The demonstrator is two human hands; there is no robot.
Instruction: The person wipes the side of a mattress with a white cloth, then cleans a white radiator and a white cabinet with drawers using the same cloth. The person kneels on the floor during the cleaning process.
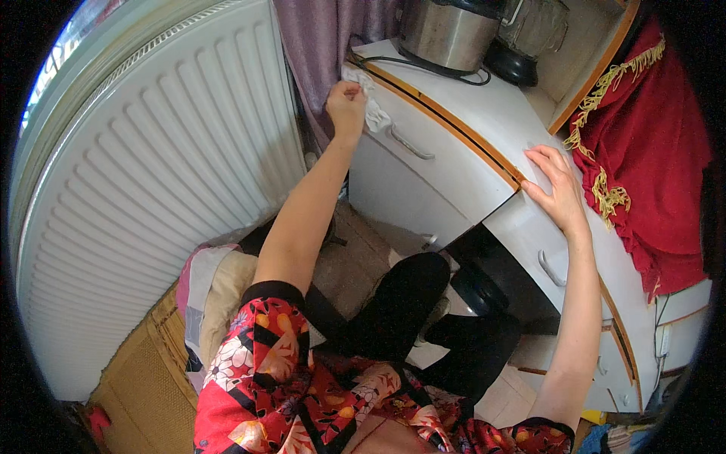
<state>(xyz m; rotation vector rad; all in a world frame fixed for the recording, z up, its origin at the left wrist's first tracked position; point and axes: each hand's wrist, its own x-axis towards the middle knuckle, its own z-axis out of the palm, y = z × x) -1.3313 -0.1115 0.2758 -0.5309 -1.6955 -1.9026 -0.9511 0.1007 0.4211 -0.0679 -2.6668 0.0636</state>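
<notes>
My left hand grips a crumpled white cloth against the left end of a white drawer front, beside the purple curtain. A curved metal handle sits on that drawer, just right of the cloth. My right hand rests with fingers apart on the edge of the white countertop, near the corner of its orange-brown wooden trim. Nothing is held in it. Below it is another drawer with a metal handle.
A white radiator stands at left, next to the purple curtain. On the counter are a steel appliance with a black cord and a blender. A red fringed cloth hangs at right. My knees are close below the cabinets.
</notes>
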